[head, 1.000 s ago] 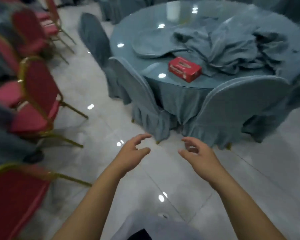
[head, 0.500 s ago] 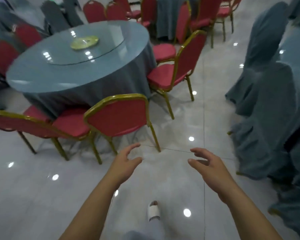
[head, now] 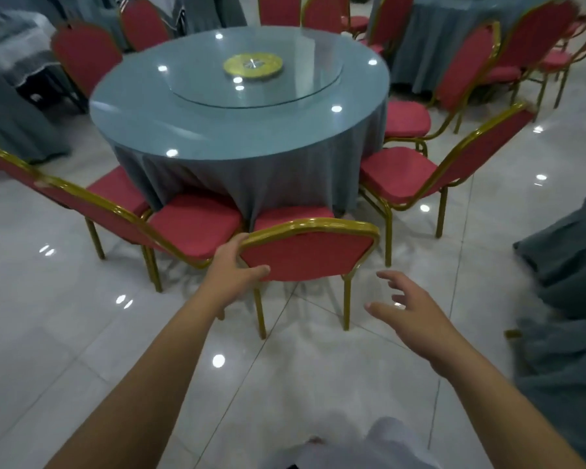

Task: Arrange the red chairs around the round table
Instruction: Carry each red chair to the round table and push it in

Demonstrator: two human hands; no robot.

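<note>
A round table [head: 197,130] with a grey-blue cloth and a glass turntable stands ahead. Red chairs with gold frames ring it. The nearest red chair [head: 312,255] faces the table with its back toward me. My left hand [head: 232,270] grips the left edge of that chair's back, thumb across the red pad. My right hand [head: 410,313] hovers open, fingers spread, below and to the right of the chair back, not touching it. A second red chair [head: 190,225] stands close on its left, and a third red chair [head: 430,174] on its right.
More red chairs [head: 467,72] surround the table's far side and a neighbouring table at the back right. Grey-covered chairs [head: 569,299] crowd the right edge, and covered furniture [head: 11,106] stands at the left. The floor [head: 82,350] is glossy white tile.
The view turned from the covered table to the red-chair table and came closer. My left hand moved forward and took hold of the nearest chair's back; my right hand stays open.
</note>
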